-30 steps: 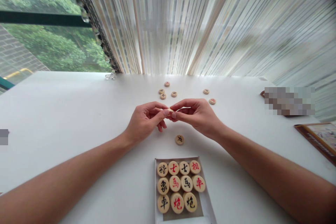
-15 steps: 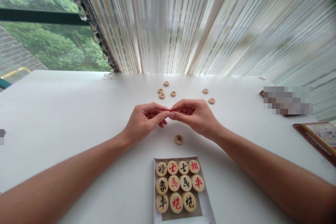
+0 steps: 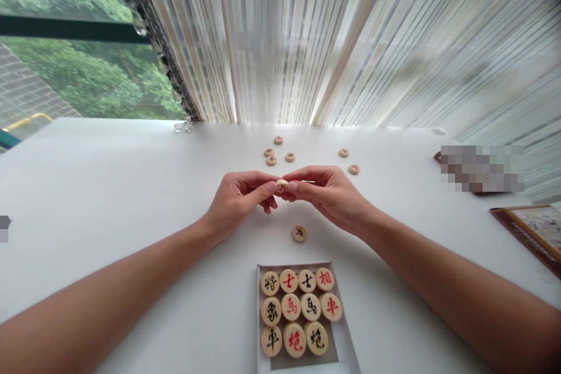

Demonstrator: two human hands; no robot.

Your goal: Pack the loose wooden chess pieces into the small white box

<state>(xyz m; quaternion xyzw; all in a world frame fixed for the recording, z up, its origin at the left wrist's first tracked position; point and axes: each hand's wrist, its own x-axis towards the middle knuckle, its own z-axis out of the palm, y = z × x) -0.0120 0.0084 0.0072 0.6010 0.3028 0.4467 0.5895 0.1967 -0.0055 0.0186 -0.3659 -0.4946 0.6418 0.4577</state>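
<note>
Between the fingertips of both hands is a round wooden xiangqi piece (image 3: 282, 186), tilted so that part of its marked face shows. My left hand (image 3: 245, 196) pinches it from the left, and my right hand (image 3: 326, 190) grips it from the right. Just below them a loose piece with a black character (image 3: 298, 233) lies face up on the white table (image 3: 197, 286). Nearer to me stands an open box (image 3: 259, 315) with rows of pieces, marked in red and black. Its front row has a gap at the right.
Beyond my hands several loose pieces are scattered, among them a red-marked piece (image 3: 354, 169) at the right. A brown-edged board (image 3: 526, 234) lies at the right edge, with a blurred-out item (image 3: 477, 169) behind it. A string curtain (image 3: 280, 41) hangs behind the table.
The piece between my fingertips, almost hidden before, has turned and its face now partly shows. My right thumb has shifted slightly to the right. The box and loose pieces stay put.
</note>
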